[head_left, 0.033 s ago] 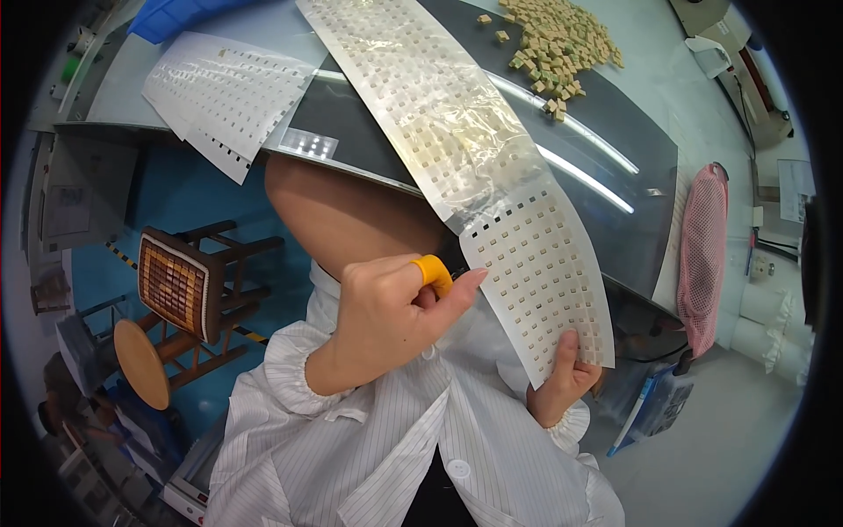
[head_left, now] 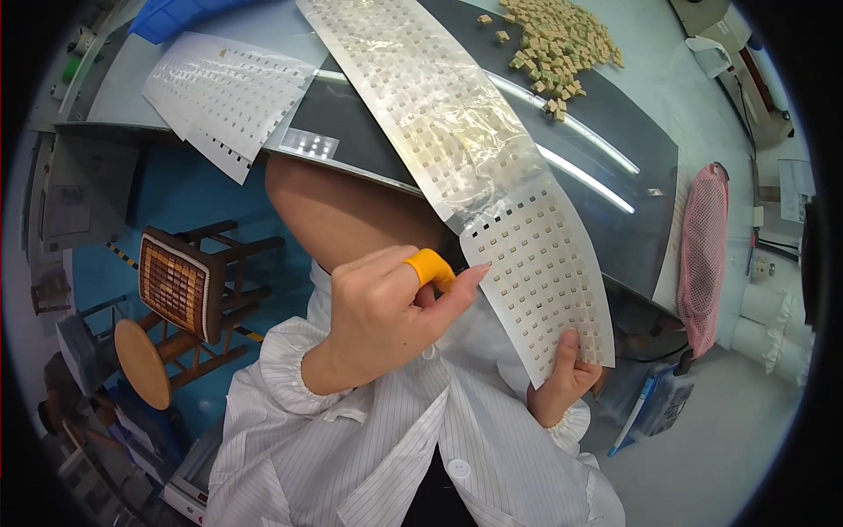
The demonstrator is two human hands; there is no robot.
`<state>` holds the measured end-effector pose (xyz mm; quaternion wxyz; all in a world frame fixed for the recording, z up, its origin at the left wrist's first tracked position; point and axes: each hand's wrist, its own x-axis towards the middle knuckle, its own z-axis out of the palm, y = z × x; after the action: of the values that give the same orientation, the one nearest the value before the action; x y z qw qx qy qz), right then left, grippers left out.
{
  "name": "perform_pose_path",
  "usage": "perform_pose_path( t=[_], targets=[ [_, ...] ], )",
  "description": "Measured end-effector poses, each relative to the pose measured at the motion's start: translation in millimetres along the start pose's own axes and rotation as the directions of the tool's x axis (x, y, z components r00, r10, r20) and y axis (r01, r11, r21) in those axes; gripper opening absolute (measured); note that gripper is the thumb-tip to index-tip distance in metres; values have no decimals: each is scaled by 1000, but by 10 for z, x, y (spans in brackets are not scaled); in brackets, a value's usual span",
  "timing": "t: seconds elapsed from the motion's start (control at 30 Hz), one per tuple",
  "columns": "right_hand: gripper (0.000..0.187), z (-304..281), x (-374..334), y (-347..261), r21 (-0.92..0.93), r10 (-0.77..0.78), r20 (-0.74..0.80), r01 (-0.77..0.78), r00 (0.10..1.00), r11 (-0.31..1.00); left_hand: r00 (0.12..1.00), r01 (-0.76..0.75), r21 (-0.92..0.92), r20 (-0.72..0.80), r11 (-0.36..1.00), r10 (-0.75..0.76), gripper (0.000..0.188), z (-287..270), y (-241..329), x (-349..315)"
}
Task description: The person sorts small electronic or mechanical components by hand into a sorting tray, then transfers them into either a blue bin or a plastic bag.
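Head view. My right hand (head_left: 558,386) has the bottom corner of the long white sheet (head_left: 542,272), thumb on top, other fingers mostly hidden underneath. My left hand (head_left: 373,312) is curled at the sheet's left edge, orange finger cover (head_left: 427,266) on the bent index finger, thumb straight with its tip at the edge. Can't tell if that thumb touches, or if those fingers pinch anything; a small dark bit shows by the cover, too unclear to name.

Sheet runs down across the table (head_left: 606,123) and over its near edge, lower end above my lap. Rows of small tan rectangles all along it. Shiny clear film (head_left: 457,114) covers the upper part, ending in creases just above a row of black squares.

Also on the table: pile of small tan blocks (head_left: 566,44) right of the sheet, overlapping white sheets (head_left: 215,97) left, blue bin (head_left: 180,18) behind those.
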<state>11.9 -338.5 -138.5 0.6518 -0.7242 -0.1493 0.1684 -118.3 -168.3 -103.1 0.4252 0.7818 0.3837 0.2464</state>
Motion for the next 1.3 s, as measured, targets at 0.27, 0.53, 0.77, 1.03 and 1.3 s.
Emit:
perform_pose_path(
  t=[0.27,0.53,0.77,1.03,1.3],
  targets=[
    [29,23,4,18,-22,-21,-7,21,1000,1000,898,-395,474,17,787,440,28,163,105,581],
    [29,30,16,-42,-10,19,-15,-19,1000,1000,872,-468,558,170,685,458,16,61,224,689],
    [32,59,14,-128,-16,-4,-25,4,1000,1000,877,-467,503,156,728,455,12,-70,199,764],
    [32,54,-15,-85,-86,-108,12,109,994,990,919,-395,446,191,803,346,10,-141,211,755],
    [30,-15,-23,-143,-115,-118,31,121,993,986,904,-427,406,220,808,367,16,-244,195,782]
  ],
)
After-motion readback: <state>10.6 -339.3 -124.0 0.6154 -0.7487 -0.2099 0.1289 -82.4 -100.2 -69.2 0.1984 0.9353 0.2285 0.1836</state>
